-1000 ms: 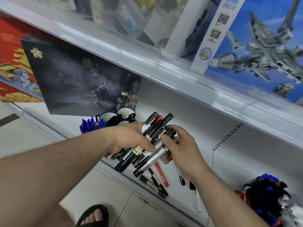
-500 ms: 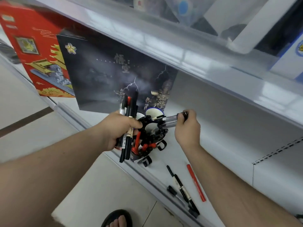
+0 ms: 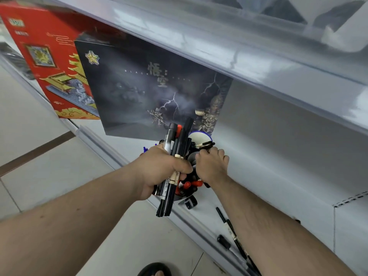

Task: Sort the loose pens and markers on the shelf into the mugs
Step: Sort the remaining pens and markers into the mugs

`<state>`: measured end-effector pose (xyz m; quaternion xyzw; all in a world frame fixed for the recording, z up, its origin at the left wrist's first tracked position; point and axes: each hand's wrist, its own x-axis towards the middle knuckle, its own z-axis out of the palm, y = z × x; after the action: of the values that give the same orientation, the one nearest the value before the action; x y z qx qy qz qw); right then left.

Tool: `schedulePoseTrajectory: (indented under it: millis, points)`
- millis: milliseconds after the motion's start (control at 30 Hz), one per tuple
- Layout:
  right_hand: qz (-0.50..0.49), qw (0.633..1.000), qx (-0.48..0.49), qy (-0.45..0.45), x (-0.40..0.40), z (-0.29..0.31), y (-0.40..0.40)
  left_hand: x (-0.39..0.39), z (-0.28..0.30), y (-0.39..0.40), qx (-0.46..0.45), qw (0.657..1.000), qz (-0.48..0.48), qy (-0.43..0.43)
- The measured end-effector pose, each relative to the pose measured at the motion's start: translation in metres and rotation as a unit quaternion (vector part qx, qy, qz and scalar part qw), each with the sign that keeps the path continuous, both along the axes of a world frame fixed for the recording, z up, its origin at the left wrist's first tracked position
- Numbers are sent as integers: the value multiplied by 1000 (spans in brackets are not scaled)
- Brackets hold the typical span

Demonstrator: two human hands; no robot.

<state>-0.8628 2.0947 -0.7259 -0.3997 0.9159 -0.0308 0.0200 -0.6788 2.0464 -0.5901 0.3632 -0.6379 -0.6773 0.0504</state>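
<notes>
My left hand (image 3: 163,170) grips a bundle of markers (image 3: 177,136), mostly black with one red cap, held upright in front of the mugs. My right hand (image 3: 211,164) hovers over the cluster of mugs, its fingers curled round a black marker (image 3: 206,144) that lies across the rim of a white mug with a blue rim (image 3: 200,135). Below my hands a mug holding red-capped markers (image 3: 189,186) shows partly. Blue pens (image 3: 145,150) peek out behind my left hand. Several loose black pens (image 3: 225,218) lie on the white shelf (image 3: 278,186) under my right forearm.
A dark picture box (image 3: 149,86) and a red box (image 3: 49,66) stand on the shelf behind and left of the mugs. The upper shelf's edge (image 3: 258,56) overhangs. Tiled floor and my sandalled foot (image 3: 155,270) lie below.
My right hand took markers off the bundle and carried them to the mugs, lowering over the rim. My left hand turned its bundle upright. The view swung left towards the mugs.
</notes>
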Motion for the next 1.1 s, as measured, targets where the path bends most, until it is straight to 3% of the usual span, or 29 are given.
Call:
schedulePoseTrajectory:
  millis: [167, 233, 367, 467, 500, 567, 667, 800, 900, 967, 1100]
  points:
    - [-2, 992, 22, -122, -1, 28, 4, -1, 8, 8, -4, 1000, -24, 8]
    - [-18, 977, -67, -200, 2, 48, 14, -2, 7, 13, -2, 1000, -31, 1]
    - [-106, 885, -341, -299, -3, 70, 81, -6, 2, 38, -2, 998, -69, -14]
    - [-225, 831, -384, -334, -11, 66, 151, -13, 4, 54, 0, 996, -87, -6]
    - [-253, 830, -378, -324, -12, 58, 172, -16, 4, 57, 0, 996, -92, -3]
    - [-264, 873, -295, -285, -9, 32, 207, -22, 3, 65, 3, 995, -98, 1]
    - [-143, 946, -77, -279, 14, -9, 232, -31, 2, 78, 0, 993, -115, -8]
    - [37, 952, 67, -295, 39, -44, 212, -42, 0, 88, -9, 992, -122, -14]
    - [99, 941, 164, -278, 45, -64, 194, -47, 0, 95, -11, 992, -122, -19]
    - [108, 940, 186, -266, 44, -72, 193, -49, 0, 99, -9, 992, -127, -22]
    - [93, 954, 140, -249, 31, -74, 205, -53, -5, 102, -2, 992, -121, -29]
